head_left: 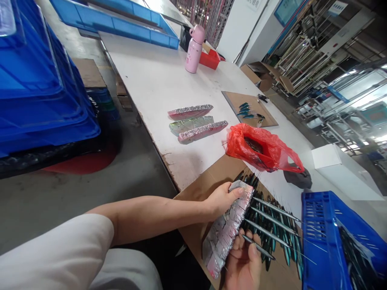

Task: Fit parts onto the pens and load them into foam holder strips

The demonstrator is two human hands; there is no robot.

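My left hand (225, 201) grips the upper end of a foil-wrapped block (226, 233), thumb on top. The block is silvery with pink patches and stands tilted above the cardboard. Several slim silver-grey spindles (272, 217), pointed and with thin wire tips, stick out of its right edge in a row. Low at that edge, my right hand (244, 257) pinches one dark spindle (261, 249) between thumb and fingers; whether its near end enters the block is hidden. Beneath and to the right, many dark blue-green spindles (290, 253) lie in rows on a brown cardboard sheet (199, 181).
Three similar blocks (202, 131) lie on the white table (151, 80). A red plastic bag (250, 145) sits beyond the cardboard, a blue crate (317, 225) at right. Farther back are a pink bottle (194, 52) and a small board (242, 102). Blue bins (45, 88) are stacked left.
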